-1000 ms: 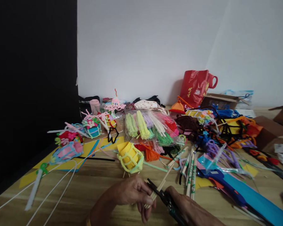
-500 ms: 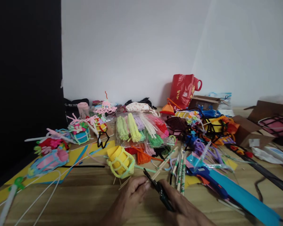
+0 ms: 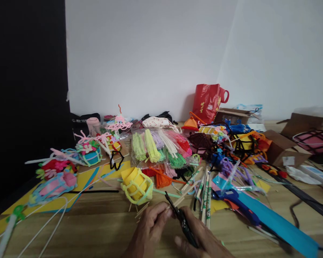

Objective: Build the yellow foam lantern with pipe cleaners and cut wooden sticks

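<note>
My left hand (image 3: pixel 150 229) is at the bottom centre, fingers pinched on a thin wooden stick (image 3: pixel 179 201) that runs up and to the right. My right hand (image 3: pixel 201 240) grips black pliers (image 3: pixel 179 218), whose tip meets the stick just right of my left fingertips. Just beyond my left hand a yellow foam roll in a pale green pipe-cleaner cage (image 3: pixel 136 185) lies on the wooden table (image 3: pixel 97 222). A few short stick pieces (image 3: pixel 140 209) lie beside it.
Bags of coloured pipe cleaners (image 3: pixel 161 147) sit mid-table. Small finished baskets (image 3: pixel 90 152) and yellow and blue foam sheets (image 3: pixel 83 179) are at the left. Wrapped chopsticks (image 3: pixel 206 193), a blue glue gun (image 3: pixel 235 201), a red bag (image 3: pixel 208 102) and cardboard boxes (image 3: pixel 278 147) fill the right.
The view has swung to the right and slightly down. My hands stay together on the stick and pliers, now lower in the picture. More short stick pieces lie by the yellow cage.
</note>
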The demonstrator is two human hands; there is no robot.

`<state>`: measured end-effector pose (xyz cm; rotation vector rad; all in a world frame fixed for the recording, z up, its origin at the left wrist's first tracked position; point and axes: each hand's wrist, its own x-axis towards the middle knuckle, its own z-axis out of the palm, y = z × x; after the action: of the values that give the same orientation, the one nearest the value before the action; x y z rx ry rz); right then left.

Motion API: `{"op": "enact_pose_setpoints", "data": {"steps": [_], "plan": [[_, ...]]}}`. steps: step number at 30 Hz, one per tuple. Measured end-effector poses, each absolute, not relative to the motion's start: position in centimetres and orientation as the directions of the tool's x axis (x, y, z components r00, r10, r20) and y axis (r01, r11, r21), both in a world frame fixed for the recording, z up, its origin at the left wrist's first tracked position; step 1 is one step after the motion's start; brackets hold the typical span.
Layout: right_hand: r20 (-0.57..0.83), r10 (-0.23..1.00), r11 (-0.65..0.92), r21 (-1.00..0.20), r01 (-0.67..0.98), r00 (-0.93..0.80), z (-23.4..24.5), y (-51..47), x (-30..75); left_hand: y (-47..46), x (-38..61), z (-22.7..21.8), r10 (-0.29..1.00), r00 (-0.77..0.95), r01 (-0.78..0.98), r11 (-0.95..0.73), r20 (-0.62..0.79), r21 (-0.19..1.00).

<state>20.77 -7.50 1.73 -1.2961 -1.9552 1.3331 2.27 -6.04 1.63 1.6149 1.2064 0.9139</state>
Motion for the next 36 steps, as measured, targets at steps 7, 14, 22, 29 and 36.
{"op": "enact_pose_setpoints", "data": {"steps": [7, 14, 22, 29, 36], "plan": [[-0.055, 0.888, 0.190, -0.859, 0.475, -0.456, -0.9, -7.5, 20.4, -5.7, 1.8, 2.7, 0.943, 0.332, 0.293, -0.111, 0.008, 0.950], [-0.108, 0.891, 0.157, -0.838, 0.522, -0.441, -0.9, -7.3, 20.9, -4.9, 1.9, 2.9, 0.899, 0.435, 0.217, -0.154, 0.046, 0.964], [-0.108, 0.891, 0.103, -0.898, 0.427, -0.440, 0.0, -7.5, 20.0, -4.4, 1.5, 2.0, 0.892, 0.450, 0.221, -0.149, 0.034, 0.964], [0.012, 0.882, 0.150, -0.955, 0.256, -0.471, 1.0, -7.4, 19.2, -4.8, 1.0, 2.6, 0.893, 0.449, 0.357, -0.160, -0.019, 0.920], [0.076, 0.872, 0.189, -0.963, 0.190, -0.484, 1.5, -7.4, 19.0, -5.2, 1.1, 3.9, 0.882, 0.471, 0.356, -0.165, -0.024, 0.920]]}}
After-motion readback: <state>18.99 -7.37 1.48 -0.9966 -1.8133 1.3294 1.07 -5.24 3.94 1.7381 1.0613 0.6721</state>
